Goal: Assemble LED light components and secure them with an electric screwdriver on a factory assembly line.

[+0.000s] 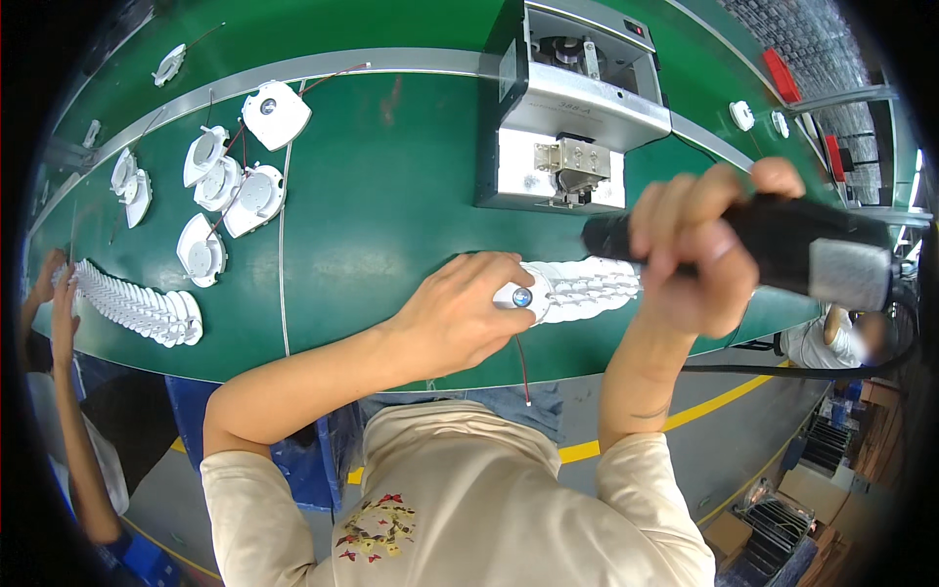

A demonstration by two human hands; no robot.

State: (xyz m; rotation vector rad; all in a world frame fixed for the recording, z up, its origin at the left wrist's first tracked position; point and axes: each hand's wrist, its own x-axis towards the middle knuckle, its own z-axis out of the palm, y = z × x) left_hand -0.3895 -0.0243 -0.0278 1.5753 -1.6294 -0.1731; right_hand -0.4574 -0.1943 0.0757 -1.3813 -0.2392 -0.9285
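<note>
My left hand point(468, 311) rests on the green bench, its thumb and fingers closed around a white plastic housing point(509, 296) with a round, shiny centre. A thin dark red wire point(523, 367) runs from this housing toward the bench's front edge. Directly to its right lies an overlapping row of similar white housings point(592, 286). Raised above the right end of that row, my right hand point(699, 249) grips a black corded electric screwdriver point(792, 243). The screwdriver is held nearly level, its narrow end to the left, and the hand is slightly blurred.
A grey metal bench machine point(577, 117) stands behind the row. Several white parts with wires point(256, 196) lie at the left. Farther left, a co-worker's hands point(61, 293) are beside another row of white housings point(137, 303). The screwdriver's black cable point(782, 372) hangs at the right.
</note>
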